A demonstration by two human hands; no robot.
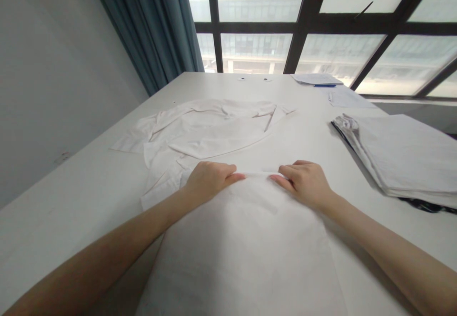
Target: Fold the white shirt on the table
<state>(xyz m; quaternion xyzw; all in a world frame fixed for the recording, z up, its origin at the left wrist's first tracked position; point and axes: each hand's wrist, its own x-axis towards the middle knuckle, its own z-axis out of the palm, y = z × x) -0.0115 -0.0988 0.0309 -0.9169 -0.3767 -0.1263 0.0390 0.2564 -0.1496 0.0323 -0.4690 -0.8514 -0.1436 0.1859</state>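
Note:
A white cloth (250, 244) spreads from the middle of the view down to the bottom edge. Its far edge is pinched between thumb and fingers of my left hand (209, 180) and, a short way to the right, of my right hand (305, 182). Between the two hands that edge runs straight and taut. Just beyond my hands lies a crumpled white shirt-like garment (214, 135) with creases and loose folds; part of it reaches near my left wrist. Whether it joins the held cloth is hidden behind my left hand.
Everything lies on a white table (71, 206). Folded white cloths (414, 154) are stacked at the right, with something black underneath. Papers (316, 79) and a blue pen (324, 85) rest at the far right. Behind stand a blue curtain (153, 25) and dark-framed windows.

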